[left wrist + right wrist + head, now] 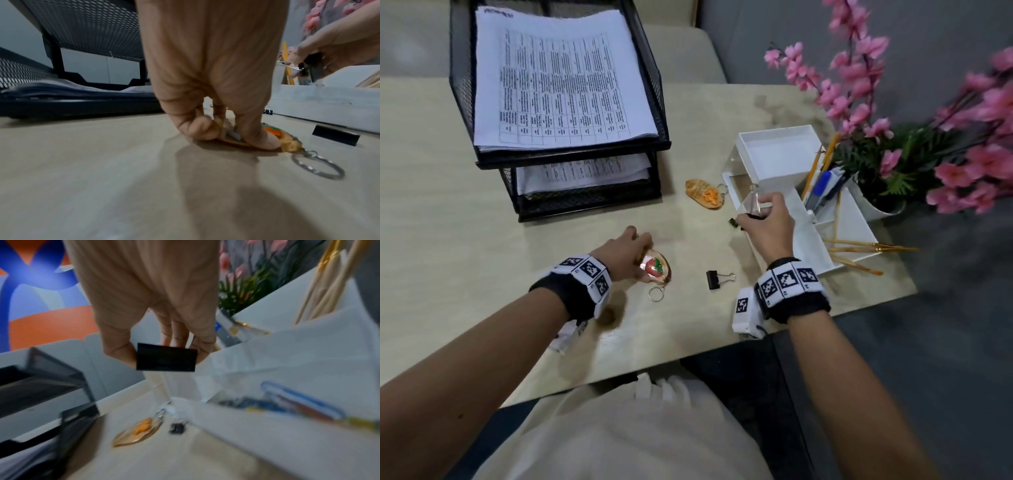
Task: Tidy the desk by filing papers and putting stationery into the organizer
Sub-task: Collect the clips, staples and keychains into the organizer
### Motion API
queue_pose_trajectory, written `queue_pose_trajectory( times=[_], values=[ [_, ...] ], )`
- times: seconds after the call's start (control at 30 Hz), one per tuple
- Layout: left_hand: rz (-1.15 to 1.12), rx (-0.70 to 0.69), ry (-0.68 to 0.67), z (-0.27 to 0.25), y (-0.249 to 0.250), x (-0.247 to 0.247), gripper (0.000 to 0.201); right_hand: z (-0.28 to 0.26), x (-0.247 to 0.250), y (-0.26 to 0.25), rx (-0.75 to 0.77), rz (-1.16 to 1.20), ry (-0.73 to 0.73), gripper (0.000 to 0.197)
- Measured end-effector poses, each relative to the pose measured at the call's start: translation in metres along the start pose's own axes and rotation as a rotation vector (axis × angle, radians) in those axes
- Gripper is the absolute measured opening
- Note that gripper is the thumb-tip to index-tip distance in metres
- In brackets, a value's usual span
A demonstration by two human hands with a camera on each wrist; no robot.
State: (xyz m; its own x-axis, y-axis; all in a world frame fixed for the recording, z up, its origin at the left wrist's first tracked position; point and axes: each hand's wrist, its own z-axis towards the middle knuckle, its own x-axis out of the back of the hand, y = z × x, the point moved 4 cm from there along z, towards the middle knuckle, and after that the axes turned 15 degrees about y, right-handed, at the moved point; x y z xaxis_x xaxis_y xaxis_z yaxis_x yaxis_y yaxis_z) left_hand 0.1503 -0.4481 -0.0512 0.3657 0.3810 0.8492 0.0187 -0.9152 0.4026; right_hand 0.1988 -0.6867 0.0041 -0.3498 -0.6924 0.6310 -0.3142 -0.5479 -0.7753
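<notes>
At two o'clock I see the white organizer (pixel 808 236). My right hand (pixel 767 222) pinches a light, stiff binder clip (pixel 166 359) above it, its wire handles mostly hidden. At six o'clock my left hand (pixel 625 253) pinches the hard, slick strawberry keychain (pixel 656 268) on the desk (pixel 465 240), fingers covering half.

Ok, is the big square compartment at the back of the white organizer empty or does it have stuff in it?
Empty, as far as the head view shows: the square compartment shows only bare white floor, while pencils and pens stand in the slot beside it.

Bare forearms; black wristbands (pixel 803 303) carrying white blocks printed with black square markers.
</notes>
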Motion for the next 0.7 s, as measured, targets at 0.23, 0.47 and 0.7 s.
queue_pose_trajectory(
  times=[0.23,0.47,0.7],
  values=[
    [-0.046,0.015,0.009,0.013,0.020,-0.005,0.039,0.044,0.022,0.016,0.114,-0.173,-0.042,0.039],
    [-0.505,0.177,0.142,0.019,0.031,-0.002,0.018,0.039,0.028,0.024,0.258,-0.403,0.028,0.043],
    [-0.977,0.073,0.432,0.024,0.074,0.025,0.026,-0.040,-0.027,0.016,-0.361,0.329,-0.236,0.025]
  ],
)
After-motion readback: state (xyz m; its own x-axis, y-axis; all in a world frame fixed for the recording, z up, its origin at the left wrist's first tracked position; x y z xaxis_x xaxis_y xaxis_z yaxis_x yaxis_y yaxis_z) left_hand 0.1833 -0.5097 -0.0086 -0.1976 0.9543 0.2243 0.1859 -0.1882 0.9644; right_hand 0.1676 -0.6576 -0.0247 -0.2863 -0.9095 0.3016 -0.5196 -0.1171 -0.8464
